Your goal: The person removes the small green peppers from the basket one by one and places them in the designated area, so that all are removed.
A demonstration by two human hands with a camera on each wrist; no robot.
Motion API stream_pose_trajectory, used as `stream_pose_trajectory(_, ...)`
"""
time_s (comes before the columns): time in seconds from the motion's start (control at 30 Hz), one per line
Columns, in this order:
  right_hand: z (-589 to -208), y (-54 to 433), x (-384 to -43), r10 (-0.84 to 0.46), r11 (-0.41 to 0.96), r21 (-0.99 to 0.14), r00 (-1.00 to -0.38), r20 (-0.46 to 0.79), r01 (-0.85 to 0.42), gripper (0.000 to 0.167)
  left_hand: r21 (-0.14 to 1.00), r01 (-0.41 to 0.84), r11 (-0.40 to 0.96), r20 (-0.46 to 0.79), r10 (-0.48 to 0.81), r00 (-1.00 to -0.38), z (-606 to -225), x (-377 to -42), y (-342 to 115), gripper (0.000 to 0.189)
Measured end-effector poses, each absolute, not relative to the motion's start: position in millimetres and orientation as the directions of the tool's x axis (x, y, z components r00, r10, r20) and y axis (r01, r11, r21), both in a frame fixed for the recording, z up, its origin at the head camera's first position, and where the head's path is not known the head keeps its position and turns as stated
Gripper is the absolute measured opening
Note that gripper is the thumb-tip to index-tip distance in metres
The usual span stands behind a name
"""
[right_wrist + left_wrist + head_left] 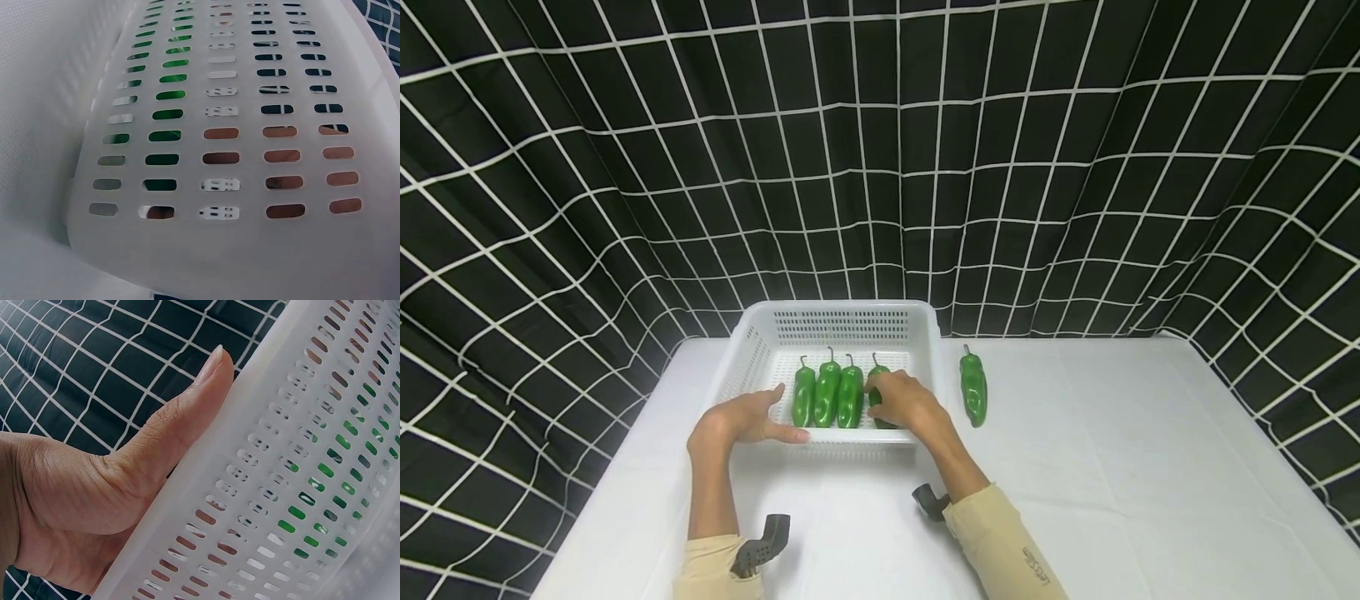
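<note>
In the head view, several green chili peppers (827, 393) lie side by side in a white perforated basket (857, 436), stems toward the back. My right hand (907, 398) reaches over the near rim and holds the rightmost pepper (878, 367) between thumb and fingers, partly hiding it. To the left of the row is my left hand (741, 417), its thumb and fingers spread apart, holding no pepper. The left wrist view shows that thumb (209, 378) lying along the basket rim, with the palm behind the wall. Through slots in the right wrist view, parts of the right hand (282, 156) appear.
One more green pepper (973, 387) lies on the white tabletop (1097, 442), right of the basket. A black curtain with white grid lines (917, 167) hangs behind and along both sides. Dark wrist mounts (763, 546) stick out from the tan sleeves (1000, 542).
</note>
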State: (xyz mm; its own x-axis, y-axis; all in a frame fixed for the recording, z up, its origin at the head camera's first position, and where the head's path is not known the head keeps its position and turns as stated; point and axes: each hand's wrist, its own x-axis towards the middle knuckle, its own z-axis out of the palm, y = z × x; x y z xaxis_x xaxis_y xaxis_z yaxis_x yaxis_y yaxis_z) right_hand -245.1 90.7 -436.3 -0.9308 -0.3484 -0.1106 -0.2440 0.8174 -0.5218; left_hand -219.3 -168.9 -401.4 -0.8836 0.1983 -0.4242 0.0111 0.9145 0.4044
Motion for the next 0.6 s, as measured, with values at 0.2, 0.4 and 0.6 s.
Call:
stream_pose_trajectory(0.2,-435.7,88.0,-244.8,-0.282,0.806,-0.553,-0.958,-0.046,-0.21,0.032,0.408,0.005,0.913,-0.429,0.197,-0.882,-400.7,-218.5,-169.9,0.121)
stream_pose_trajectory(0.4,-435.4,88.3,-246.0,-0.258,0.8,-0.561,-0.966,-0.003,-0.212,0.034,0.405,0.015,0.914,-0.43,0.205,-0.879,-401.1,-219.4,-170.8,0.12)
stream_pose_trajectory(0.6,-430.8,92.5,-246.4,-0.254,0.77,-0.6,-0.967,0.025,-0.217,0.037,0.407,0.023,0.913,-0.43,0.213,-0.877,-401.5,-221.0,-170.5,0.12)
